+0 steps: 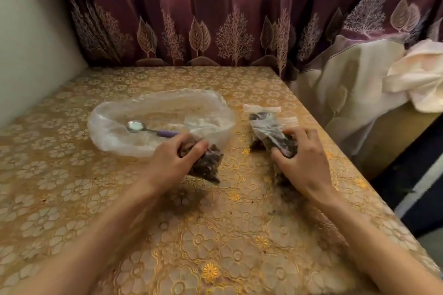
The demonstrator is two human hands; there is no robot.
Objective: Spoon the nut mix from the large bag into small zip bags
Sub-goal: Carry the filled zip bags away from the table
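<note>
Currently, the large bag (134, 127) lies flat on the table (72, 199), with the spoon (148, 129) resting on it. Left hand (172, 160) grips a filled small zip bag (206, 165) at the large bag's near-right edge. Right hand (302, 160) clamps a second filled zip bag (273, 136); a third zip bag (261, 112) lies just behind.

A single wide-angle view looks forward and down from the person's head, close over the table (72, 199). Both forearms reach in from the bottom edge toward the middle. The far edge of the table meets a curtain (215, 31) across the top, and lines bow near the borders.
</note>
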